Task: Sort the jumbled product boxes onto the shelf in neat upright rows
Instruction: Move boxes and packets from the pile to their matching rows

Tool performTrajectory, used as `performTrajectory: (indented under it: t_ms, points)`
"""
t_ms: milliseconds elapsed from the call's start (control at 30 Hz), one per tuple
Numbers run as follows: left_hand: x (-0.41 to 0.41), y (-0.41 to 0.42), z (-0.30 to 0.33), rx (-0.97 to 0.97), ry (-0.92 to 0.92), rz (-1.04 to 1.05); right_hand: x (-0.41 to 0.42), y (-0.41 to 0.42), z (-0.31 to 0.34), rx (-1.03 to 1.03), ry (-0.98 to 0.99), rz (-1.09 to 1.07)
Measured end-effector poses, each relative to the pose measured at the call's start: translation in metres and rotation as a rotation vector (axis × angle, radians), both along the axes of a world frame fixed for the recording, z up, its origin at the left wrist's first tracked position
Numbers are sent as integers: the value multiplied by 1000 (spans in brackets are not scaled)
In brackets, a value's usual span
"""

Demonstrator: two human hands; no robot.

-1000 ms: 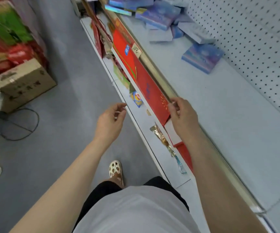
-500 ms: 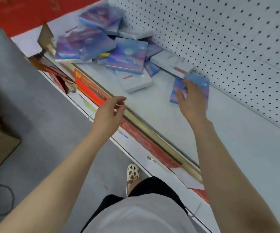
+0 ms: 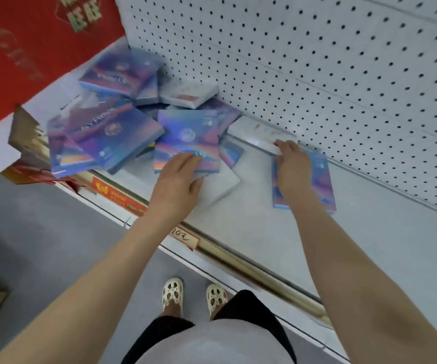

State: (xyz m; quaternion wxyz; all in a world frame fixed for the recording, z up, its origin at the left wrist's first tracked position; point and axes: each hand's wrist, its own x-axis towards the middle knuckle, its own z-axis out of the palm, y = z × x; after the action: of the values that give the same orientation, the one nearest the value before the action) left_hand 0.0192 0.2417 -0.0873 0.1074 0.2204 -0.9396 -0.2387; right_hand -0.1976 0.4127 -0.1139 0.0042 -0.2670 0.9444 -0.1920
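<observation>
Two hands on the shelf (image 3: 277,232), both on boxes. Left hand (image 3: 176,185) lies fingers-straight on the top box (image 3: 188,143) of the pile (image 3: 133,119), thumb spread off toward 3 o'clock; it presses, no pinch visible. Right hand (image 3: 292,168) lies flat over a lone box (image 3: 322,179), fingertips at that box's far edge touching a white box (image 3: 256,134) that lies along the pegboard (image 3: 317,74). Can't tell if the right fingers hook the edge; they look straight.

Location: pile sits at 10–11 o'clock from the left hand, against a red panel (image 3: 28,48) at the shelf's far left. Lone box is at 3 o'clock from the pile, well apart from it, just beside the pegboard. Nothing upright yet, so the task looks barely started.

Handling, my read: thin flat cartons, glossy film wrap, light and stiff. Likely slippery face to face, so the pile could slide if the top box gets dragged. Better to pinch across the thin edges, thumb on one face and fingers on the other, than to palm the face.

Orientation: every box lies face up or tilted on its neighbours. Top box is near square, print upside down to the camera, top edge toward 6 o'clock. Lone box's long axis runs roughly 12–6, slightly skewed. White box's long axis runs along the pegboard, roughly 10–4. Each needs tipping onto an edge.
</observation>
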Motion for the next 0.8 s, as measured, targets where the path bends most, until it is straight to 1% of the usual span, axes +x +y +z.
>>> performTrajectory:
  t_ms: [67, 133, 233, 333, 400, 500, 600, 667, 733, 800]
  points:
    - [-8, -6, -2, -26, -40, -55, 12, 6, 6, -213, -17, -85]
    - [-11, -7, -4, -64, -59, -89, 26, 15, 9, -399, -78, -247]
    - [-10, -7, -7, -100, -48, -110, 43, 21, 12, -619, -271, -525]
    - [-12, -8, -8, -93, -23, -112, 50, 26, 21, -901, -295, -732]
    - [-17, -4, -7, -64, 3, -132, 52, 35, 31, -1077, -299, -794]
    - [-31, 14, -4, -16, 31, -213, 53, 62, 50, -1212, -265, -757]
    - [-55, 41, -2, 45, 39, -281, 53, 99, 70, -1312, -168, -753]
    - [-76, 61, -3, 70, 9, -330, 54, 124, 79, -1277, -80, -746]
    - [-97, 80, -6, 61, -59, -369, 56, 145, 84, -1231, -20, -737]
    - [-119, 97, -10, 54, -128, -376, 57, 161, 85, -1221, -26, -712]
